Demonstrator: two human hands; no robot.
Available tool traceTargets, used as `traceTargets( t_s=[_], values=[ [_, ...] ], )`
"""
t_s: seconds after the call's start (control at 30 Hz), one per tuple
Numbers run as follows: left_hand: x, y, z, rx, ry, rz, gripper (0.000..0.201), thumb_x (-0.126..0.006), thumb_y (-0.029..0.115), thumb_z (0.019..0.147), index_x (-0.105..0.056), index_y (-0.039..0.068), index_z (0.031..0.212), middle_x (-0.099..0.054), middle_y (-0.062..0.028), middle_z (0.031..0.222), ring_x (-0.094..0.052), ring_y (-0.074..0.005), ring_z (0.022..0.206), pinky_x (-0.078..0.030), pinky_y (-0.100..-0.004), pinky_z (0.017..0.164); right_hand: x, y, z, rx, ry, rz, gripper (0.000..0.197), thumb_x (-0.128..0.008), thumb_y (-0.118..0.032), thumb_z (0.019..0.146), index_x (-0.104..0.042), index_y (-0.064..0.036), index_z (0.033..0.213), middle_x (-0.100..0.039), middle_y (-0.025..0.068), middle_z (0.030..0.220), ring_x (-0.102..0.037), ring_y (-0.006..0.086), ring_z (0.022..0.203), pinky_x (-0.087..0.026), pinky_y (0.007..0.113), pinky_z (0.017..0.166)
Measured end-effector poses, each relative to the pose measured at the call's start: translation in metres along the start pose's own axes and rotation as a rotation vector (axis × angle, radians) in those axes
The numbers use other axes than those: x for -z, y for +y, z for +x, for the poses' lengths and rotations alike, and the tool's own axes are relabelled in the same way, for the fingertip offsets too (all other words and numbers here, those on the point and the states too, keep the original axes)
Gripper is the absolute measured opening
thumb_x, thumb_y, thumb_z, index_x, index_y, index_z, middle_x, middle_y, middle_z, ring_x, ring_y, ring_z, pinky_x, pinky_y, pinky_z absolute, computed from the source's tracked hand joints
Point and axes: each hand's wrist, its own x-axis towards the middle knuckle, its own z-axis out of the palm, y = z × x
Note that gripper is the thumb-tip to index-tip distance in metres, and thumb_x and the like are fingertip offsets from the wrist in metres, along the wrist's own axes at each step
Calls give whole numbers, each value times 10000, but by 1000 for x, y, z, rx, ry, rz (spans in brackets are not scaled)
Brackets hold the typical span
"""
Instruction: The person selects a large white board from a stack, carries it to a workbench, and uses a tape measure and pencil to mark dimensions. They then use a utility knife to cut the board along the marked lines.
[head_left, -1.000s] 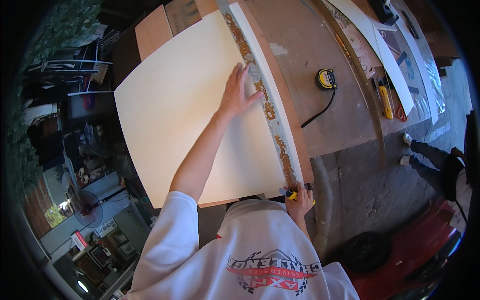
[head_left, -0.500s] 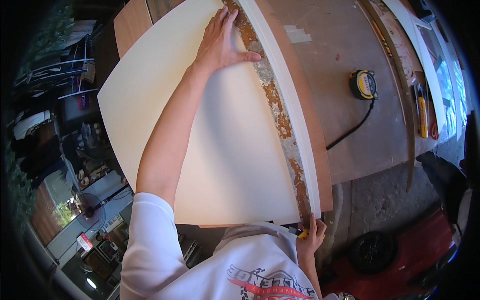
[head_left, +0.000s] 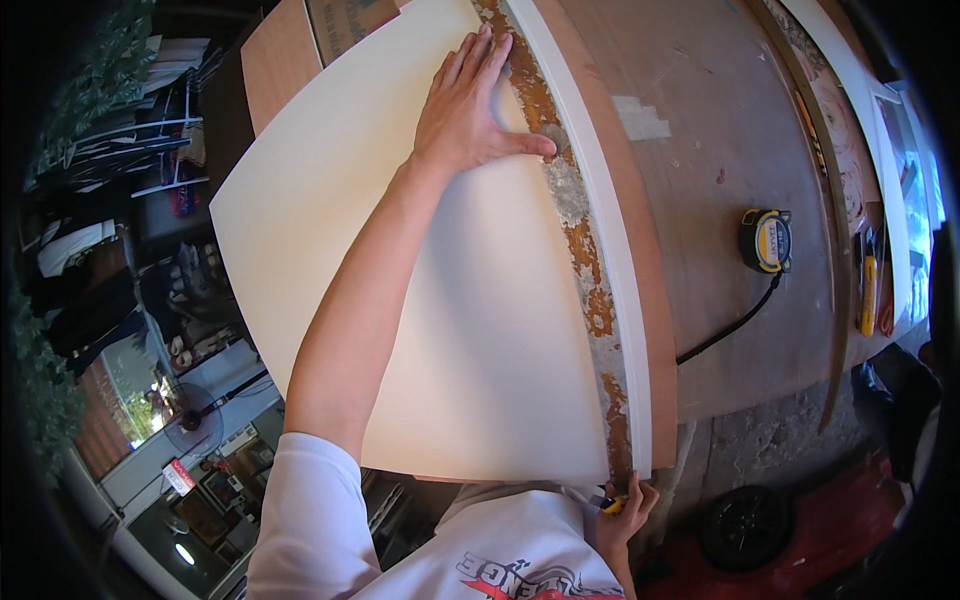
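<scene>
A large cream-white sheet point(head_left: 500, 380) spreads before me, with a long worn strip point(head_left: 590, 270) of chipped brown and grey lying along its right part. My left hand point(head_left: 465, 110) is open and pressed flat, its palm on the sheet, its fingertips and thumb reaching onto the strip. At the strip's near end, by my body, my right hand point(head_left: 632, 512) is closed on a small yellow-and-black tool point(head_left: 612, 506). One finger of it points up at the sheet's near edge. The tool's tip is too small to make out.
Brown board point(head_left: 655, 400) shows under the sheet's right edge. On the brown tabletop point(head_left: 720, 330) stand a yellow-and-black tape measure point(head_left: 766, 240) with a dark strap, and a yellow-handled cutter point(head_left: 868, 295). A fan point(head_left: 195, 418) is far left; a red car point(head_left: 820, 535) lower right.
The view has shifted, so the sheet, table and both hands sit lower and further right in the picture. Both hands keep their places on the sheet and strip.
</scene>
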Motion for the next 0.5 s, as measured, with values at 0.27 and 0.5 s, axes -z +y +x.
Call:
traceTargets(
  t_s=[0.27, 0.5],
  values=[
    [4, 4, 0, -27, 28, 38, 1443, -762, 869, 491, -280, 74, 1595, -281, -200, 1642, -246, -360, 1528, -197, -498, 1249, -4, -3, -1, -19, 47, 32, 609, -829, 20, 776, -593, -17, 1337, -530, 186, 1069, -567, 356, 955, -503, 432, 769],
    [2, -1, 7, -3, -44, 86, 1460, -801, 804, 526, -225, -23, 1583, -244, -284, 1630, -177, -428, 1535, -157, -532, 1258, -12, -4, 3, -59, 141, 14, 687, -846, 79, 675, -645, -69, 1315, -577, 181, 1049, -610, 340, 925, -522, 405, 715]
  ],
)
